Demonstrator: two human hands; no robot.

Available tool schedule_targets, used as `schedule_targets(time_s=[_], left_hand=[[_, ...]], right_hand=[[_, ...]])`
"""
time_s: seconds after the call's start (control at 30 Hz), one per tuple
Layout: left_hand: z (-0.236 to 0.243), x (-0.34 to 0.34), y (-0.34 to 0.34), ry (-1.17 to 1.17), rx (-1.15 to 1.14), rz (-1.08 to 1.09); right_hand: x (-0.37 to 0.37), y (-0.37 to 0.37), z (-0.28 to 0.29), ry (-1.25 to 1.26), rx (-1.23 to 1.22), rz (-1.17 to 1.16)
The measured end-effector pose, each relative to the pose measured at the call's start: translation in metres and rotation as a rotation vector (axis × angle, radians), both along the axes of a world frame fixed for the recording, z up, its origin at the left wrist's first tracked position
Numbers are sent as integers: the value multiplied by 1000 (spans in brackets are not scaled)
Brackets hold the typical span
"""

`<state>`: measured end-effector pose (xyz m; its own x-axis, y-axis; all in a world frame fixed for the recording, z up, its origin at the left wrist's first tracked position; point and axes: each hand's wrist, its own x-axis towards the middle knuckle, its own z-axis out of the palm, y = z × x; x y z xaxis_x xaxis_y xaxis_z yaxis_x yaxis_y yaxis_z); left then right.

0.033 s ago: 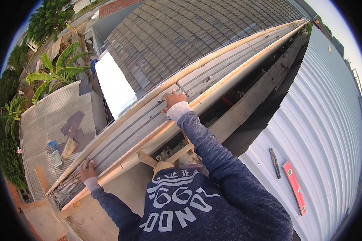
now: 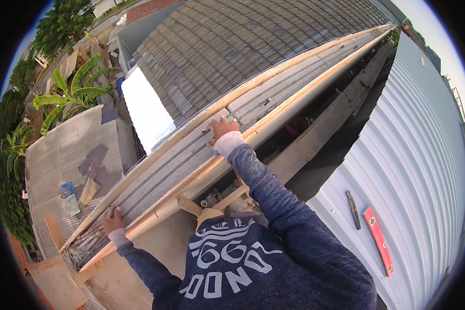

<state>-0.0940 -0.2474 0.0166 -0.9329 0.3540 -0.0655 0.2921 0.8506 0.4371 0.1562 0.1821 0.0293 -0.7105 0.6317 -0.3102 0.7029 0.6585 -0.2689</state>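
A long, shallow channel runs diagonally between two wooden boards, with thin dark steel rods (image 2: 163, 179) lying along its grey bed. My right hand (image 2: 223, 129) rests over the rods near mid-length, its fingers spread and touching them. Toward the lower left end, my left hand (image 2: 112, 220) lies at the rods beside the near board (image 2: 171, 194), fingers apart; its underside is hidden. Small wire ties or hooks stick up along the rods beyond my right hand.
Grey roof tiles (image 2: 227, 46) slope beyond the far board (image 2: 139, 168). On the right, pincers (image 2: 353, 210) and a red spirit level (image 2: 378, 242) lie on a ribbed metal roof (image 2: 408, 170). A dark gap (image 2: 279, 142) opens behind the near board. Timber pieces (image 2: 232, 197) stand by my chest.
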Motion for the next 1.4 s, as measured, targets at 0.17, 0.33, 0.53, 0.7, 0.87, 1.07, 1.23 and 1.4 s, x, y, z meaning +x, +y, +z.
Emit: schedule_targets(time_s=[0.17,0.33,0.53,0.7,0.87,1.07,1.23,1.4], left_hand=[[-7,-6,2,24,20,-13],[-2,-2,6,18,-4,2],[5,3,19,-37,22,32],[-10,-5,-1,-18,32,-24],[-4,-4,8,11,14,-3],[-10,-7,1,6,44,-9],[-2,0,9,33,12,-7],[-6,-4,3,21,61,-48]], right_hand=[[-10,7,-1,-84,38,13],[-8,7,-1,-67,16,10],[-6,10,-8,-61,23,8],[-10,8,-9,-70,-11,14],[-8,10,-10,-81,-7,18],[-8,8,-5,-63,-36,24],[-6,8,-6,-50,-30,19],[-7,9,2,-82,-50,33]])
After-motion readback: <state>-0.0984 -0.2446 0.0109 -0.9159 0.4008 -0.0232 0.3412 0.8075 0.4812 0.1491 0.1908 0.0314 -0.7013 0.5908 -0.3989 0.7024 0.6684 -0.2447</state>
